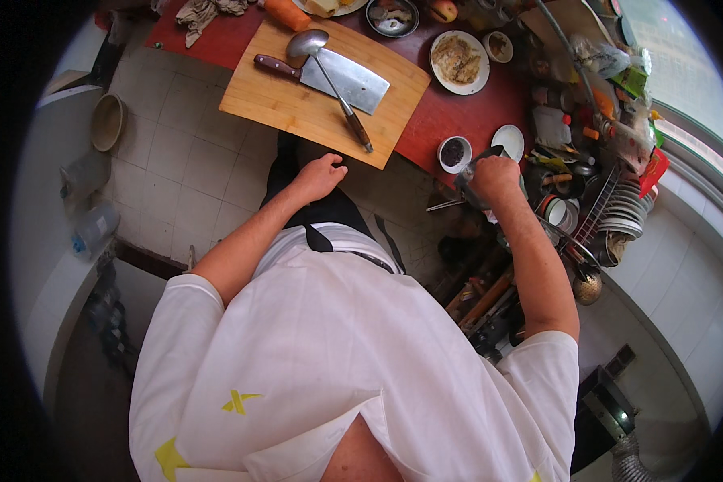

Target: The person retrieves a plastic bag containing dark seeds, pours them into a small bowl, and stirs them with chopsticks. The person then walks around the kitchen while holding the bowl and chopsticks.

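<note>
My left hand (320, 176) hangs just short of the near edge of a wooden cutting board (259, 99), fingers loosely bent and holding nothing. On that board lies a cleaver (344, 78) with a brown handle, and a metal ladle (308, 43) rests across its blade. Over at the right, my right hand (497, 176) grips a dark metal vessel (471, 181); the hand hides much of it, so its full shape cannot be told. Close by stand a white bowl of dark contents (453, 154) and a small white plate (509, 141).
The red table (422, 132) bears a plate of food (460, 62), a metal bowl (391, 17) and a carrot (286, 13). Stacked plates (623, 211), bottles and bags crowd the right side by the window. A basin (108, 122) stands at the left.
</note>
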A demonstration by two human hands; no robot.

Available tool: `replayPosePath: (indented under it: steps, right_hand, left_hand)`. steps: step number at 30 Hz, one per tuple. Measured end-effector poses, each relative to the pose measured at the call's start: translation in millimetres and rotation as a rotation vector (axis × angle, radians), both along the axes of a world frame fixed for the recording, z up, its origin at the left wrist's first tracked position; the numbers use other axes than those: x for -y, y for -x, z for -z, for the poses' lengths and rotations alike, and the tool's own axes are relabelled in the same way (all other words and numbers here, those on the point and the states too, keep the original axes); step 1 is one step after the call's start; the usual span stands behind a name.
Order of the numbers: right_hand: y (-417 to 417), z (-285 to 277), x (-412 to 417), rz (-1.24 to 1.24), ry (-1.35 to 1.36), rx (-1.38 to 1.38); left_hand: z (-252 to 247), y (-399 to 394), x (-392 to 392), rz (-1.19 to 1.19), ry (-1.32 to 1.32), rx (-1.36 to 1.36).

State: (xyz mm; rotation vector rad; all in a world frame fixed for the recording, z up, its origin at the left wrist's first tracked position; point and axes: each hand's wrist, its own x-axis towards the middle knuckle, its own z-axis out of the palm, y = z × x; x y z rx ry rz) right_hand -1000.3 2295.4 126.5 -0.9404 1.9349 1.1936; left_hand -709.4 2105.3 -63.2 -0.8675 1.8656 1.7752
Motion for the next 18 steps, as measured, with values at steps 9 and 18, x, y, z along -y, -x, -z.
replayPosePath:
  steps: [9, 18]
  right_hand:
    - [-10.4, -45.3, -18.7, 0.333, 0.313, 0.003]
    - [-112.9, -39.2, 56.6, 0.420, 1.085, 0.311]
  left_hand:
    - [-14.7, 12.9, 7.7, 0.040, 0.013, -0.069]
    - [-111.6, 7.5, 51.3, 0.155, -0.405, -0.065]
